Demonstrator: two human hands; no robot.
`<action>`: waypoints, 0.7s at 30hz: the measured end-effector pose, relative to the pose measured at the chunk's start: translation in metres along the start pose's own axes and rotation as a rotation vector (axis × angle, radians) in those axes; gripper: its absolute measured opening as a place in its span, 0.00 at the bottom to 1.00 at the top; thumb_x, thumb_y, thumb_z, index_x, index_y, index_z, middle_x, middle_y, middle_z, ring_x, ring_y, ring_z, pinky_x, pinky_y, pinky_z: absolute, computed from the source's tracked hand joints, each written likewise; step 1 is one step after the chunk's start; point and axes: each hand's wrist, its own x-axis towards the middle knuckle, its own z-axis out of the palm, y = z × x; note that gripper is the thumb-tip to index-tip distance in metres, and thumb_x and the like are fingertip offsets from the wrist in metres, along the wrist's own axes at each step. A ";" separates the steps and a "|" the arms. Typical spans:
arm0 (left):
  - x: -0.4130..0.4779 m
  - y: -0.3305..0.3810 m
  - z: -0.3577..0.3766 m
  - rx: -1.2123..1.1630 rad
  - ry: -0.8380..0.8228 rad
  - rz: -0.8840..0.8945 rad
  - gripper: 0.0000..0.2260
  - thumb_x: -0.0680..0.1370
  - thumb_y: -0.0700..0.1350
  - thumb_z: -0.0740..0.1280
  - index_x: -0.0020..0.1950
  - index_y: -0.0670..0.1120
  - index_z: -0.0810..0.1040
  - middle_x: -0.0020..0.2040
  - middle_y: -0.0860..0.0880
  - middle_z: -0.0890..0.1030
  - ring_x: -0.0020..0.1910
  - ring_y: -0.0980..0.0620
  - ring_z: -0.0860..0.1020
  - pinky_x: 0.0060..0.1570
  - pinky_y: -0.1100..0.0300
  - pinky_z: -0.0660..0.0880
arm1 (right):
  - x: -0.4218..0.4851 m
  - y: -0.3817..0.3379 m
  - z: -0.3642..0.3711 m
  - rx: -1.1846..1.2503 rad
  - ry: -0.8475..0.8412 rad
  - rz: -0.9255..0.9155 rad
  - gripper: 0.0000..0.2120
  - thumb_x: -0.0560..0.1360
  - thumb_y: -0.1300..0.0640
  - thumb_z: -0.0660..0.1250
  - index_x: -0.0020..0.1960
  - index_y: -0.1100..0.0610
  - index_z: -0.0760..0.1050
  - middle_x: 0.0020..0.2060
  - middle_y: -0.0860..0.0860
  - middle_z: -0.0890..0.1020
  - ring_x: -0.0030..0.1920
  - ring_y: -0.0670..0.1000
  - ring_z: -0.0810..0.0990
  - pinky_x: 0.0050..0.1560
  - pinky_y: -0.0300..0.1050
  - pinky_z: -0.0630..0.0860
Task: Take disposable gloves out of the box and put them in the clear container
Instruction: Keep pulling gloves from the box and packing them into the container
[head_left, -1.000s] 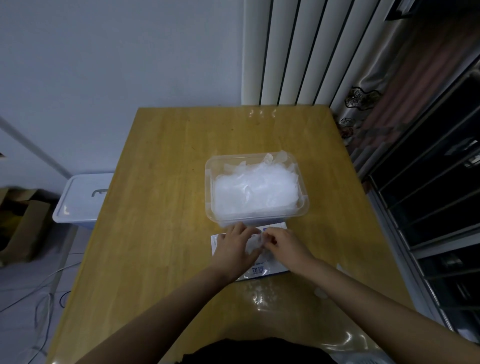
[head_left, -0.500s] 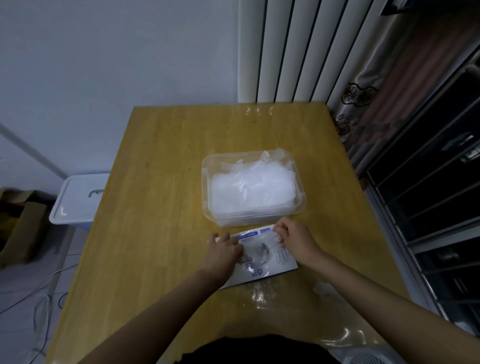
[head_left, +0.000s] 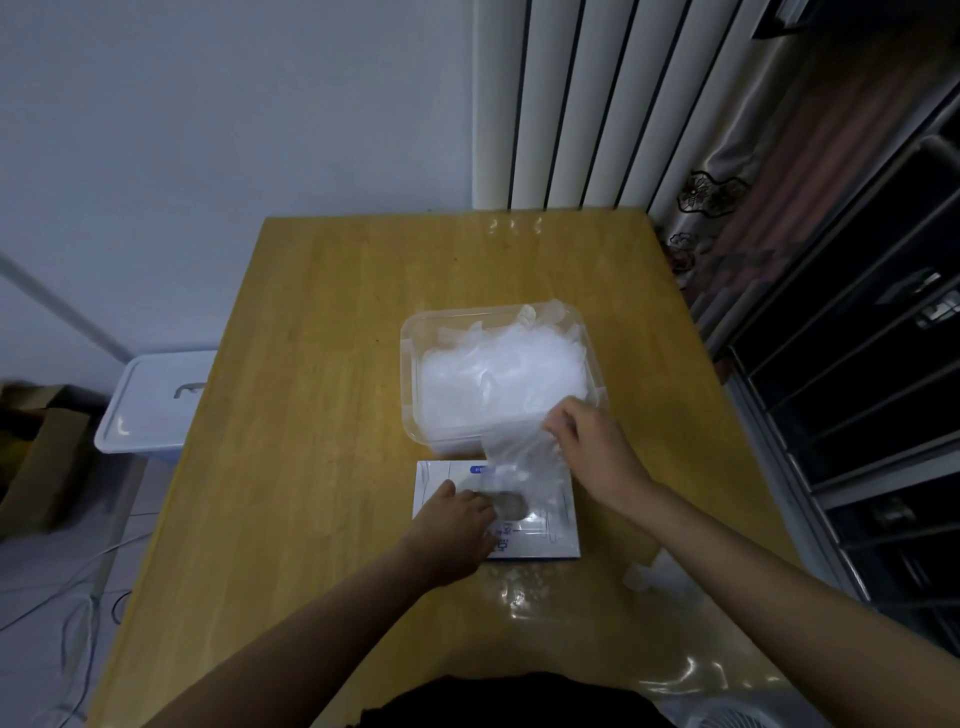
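Mid-pull at lower centre: thin glove (head_left: 519, 457) pinched in curled right hand (head_left: 592, 447), drawn from box (head_left: 545, 540) pinned under flat left hand (head_left: 457, 525). Next, probably: lifting clear, dropping into heaped clear container (head_left: 410, 364) just above.

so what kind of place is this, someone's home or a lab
Most likely a room in a home, not a lab: a plain wooden table stands near a patterned curtain, with a white lidded storage bin and cardboard boxes on the floor beside it.
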 end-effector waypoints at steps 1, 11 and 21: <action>0.000 -0.001 0.001 -0.003 -0.009 -0.003 0.17 0.82 0.51 0.53 0.64 0.45 0.72 0.66 0.47 0.74 0.63 0.49 0.71 0.61 0.54 0.61 | 0.004 -0.003 -0.007 0.005 0.035 -0.006 0.10 0.80 0.64 0.59 0.40 0.57 0.71 0.36 0.50 0.77 0.38 0.48 0.76 0.38 0.41 0.72; 0.001 -0.016 -0.061 -0.455 0.422 -0.144 0.07 0.80 0.50 0.61 0.49 0.47 0.69 0.47 0.51 0.70 0.42 0.53 0.72 0.39 0.65 0.64 | 0.031 -0.038 -0.060 -0.010 0.181 -0.127 0.06 0.79 0.60 0.62 0.44 0.58 0.74 0.34 0.44 0.74 0.35 0.41 0.72 0.33 0.32 0.67; 0.023 -0.031 -0.111 -0.781 0.494 -0.201 0.04 0.75 0.47 0.70 0.41 0.49 0.79 0.38 0.57 0.80 0.39 0.58 0.77 0.40 0.67 0.71 | 0.031 -0.056 -0.052 0.233 -0.171 -0.009 0.22 0.72 0.53 0.72 0.64 0.52 0.69 0.52 0.45 0.75 0.53 0.44 0.74 0.54 0.39 0.71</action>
